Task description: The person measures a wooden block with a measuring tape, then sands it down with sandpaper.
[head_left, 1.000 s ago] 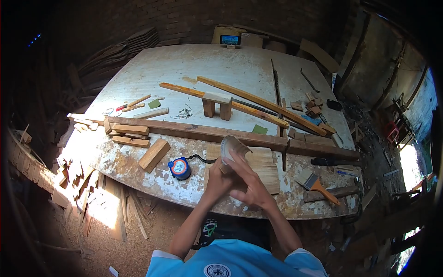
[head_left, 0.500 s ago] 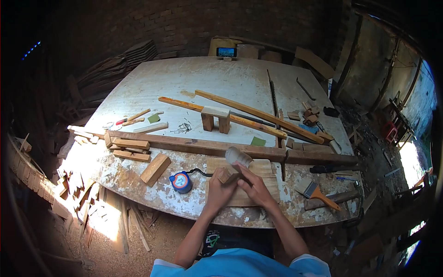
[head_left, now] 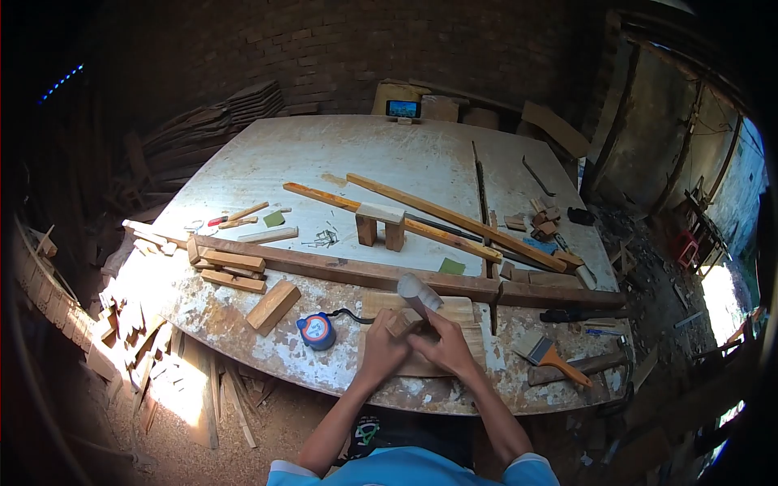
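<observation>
Near the front edge of the table point(head_left: 235, 320), my left hand point(head_left: 384, 348) is closed around a small wooden block point(head_left: 399, 323). Against it on the right, my right hand point(head_left: 445, 344) is closed on a pale, rounded piece point(head_left: 418, 293) that points up and away from me. Both hands are over a flat wooden board point(head_left: 466, 314). A blue tape measure point(head_left: 316, 331) lies left of the board, with a black strap running towards my left hand. The fingertips are partly hidden where the hands meet.
A long brown beam point(head_left: 365, 272) crosses the table beyond my hands. Behind it are a small wooden stand point(head_left: 380, 214) and long strips point(head_left: 454, 217). Wood blocks point(head_left: 272, 308) lie at left, a paintbrush point(head_left: 554, 359) at right. A phone point(head_left: 403, 108) stands at the far edge.
The view has shifted slightly, so the table sits lower in it. The rounded piece has tilted a little, and my hands remain close together around the pieces.
</observation>
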A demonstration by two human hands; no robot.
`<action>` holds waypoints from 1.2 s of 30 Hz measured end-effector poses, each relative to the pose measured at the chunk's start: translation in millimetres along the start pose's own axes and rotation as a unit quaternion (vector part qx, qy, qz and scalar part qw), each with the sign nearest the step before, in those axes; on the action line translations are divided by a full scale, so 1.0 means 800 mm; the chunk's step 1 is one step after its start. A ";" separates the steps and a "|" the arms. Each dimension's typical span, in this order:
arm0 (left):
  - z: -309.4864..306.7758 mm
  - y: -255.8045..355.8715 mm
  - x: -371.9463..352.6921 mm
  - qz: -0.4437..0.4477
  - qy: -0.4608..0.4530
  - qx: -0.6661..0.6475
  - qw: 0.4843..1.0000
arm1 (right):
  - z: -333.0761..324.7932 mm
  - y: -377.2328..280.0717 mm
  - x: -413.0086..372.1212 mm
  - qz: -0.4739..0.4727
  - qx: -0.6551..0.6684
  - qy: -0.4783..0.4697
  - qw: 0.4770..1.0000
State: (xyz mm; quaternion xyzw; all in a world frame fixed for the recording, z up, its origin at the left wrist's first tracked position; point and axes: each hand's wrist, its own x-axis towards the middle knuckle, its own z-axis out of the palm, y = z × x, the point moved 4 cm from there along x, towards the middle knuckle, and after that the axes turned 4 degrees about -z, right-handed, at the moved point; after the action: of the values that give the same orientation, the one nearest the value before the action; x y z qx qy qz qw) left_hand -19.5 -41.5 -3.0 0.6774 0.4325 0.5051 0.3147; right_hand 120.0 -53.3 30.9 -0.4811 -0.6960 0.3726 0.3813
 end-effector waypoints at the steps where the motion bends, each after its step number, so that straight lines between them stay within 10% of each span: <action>1: -0.001 0.006 -0.002 -0.007 0.007 -0.029 1.000 | 0.002 -0.028 -0.012 -0.099 -0.021 0.041 0.994; 2: -0.002 0.012 0.010 -0.007 0.017 -0.057 0.998 | 0.006 -0.051 -0.020 -0.202 -0.043 0.083 0.975; 7: 0.000 0.017 0.007 -0.031 0.002 -0.012 0.999 | 0.008 0.016 -0.004 -0.042 -0.102 0.104 0.988; 10: 0.000 0.008 0.011 -0.010 0.018 -0.043 0.999 | 0.011 -0.018 -0.009 -0.213 -0.065 0.164 0.961; 13: 0.003 0.021 0.013 -0.022 0.002 0.004 1.000 | -0.001 0.026 0.014 -0.053 -0.083 0.064 0.993; 16: 0.000 0.025 0.015 0.002 0.034 -0.075 0.997 | 0.003 -0.046 -0.012 -0.192 -0.067 0.109 0.973; 18: 0.002 0.010 0.012 -0.068 0.000 -0.024 0.997 | -0.003 0.014 0.005 -0.014 -0.045 0.066 0.997; 22: -0.001 0.023 0.014 -0.021 0.006 -0.044 0.999 | 0.002 -0.037 -0.012 -0.196 -0.058 0.129 0.970; 26: 0.002 0.017 0.012 -0.017 0.005 0.029 0.999 | 0.000 0.033 0.015 -0.044 -0.055 0.065 0.995; 30: -0.002 0.019 0.012 0.007 0.031 -0.009 0.999 | 0.004 -0.032 -0.004 -0.187 -0.110 0.133 0.967; 33: 0.002 0.016 0.010 0.003 0.000 0.059 0.998 | -0.006 0.027 0.022 0.017 -0.122 -0.012 0.992; 36: -0.005 0.022 0.008 0.002 0.037 -0.002 0.999 | 0.000 -0.050 -0.007 -0.229 -0.102 0.097 0.963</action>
State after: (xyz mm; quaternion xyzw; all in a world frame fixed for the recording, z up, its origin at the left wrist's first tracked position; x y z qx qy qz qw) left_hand -17.6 -43.5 15.7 0.6584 0.4416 0.5313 0.2986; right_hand 105.7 -68.9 65.1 -0.3791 -0.7814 0.1537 0.4712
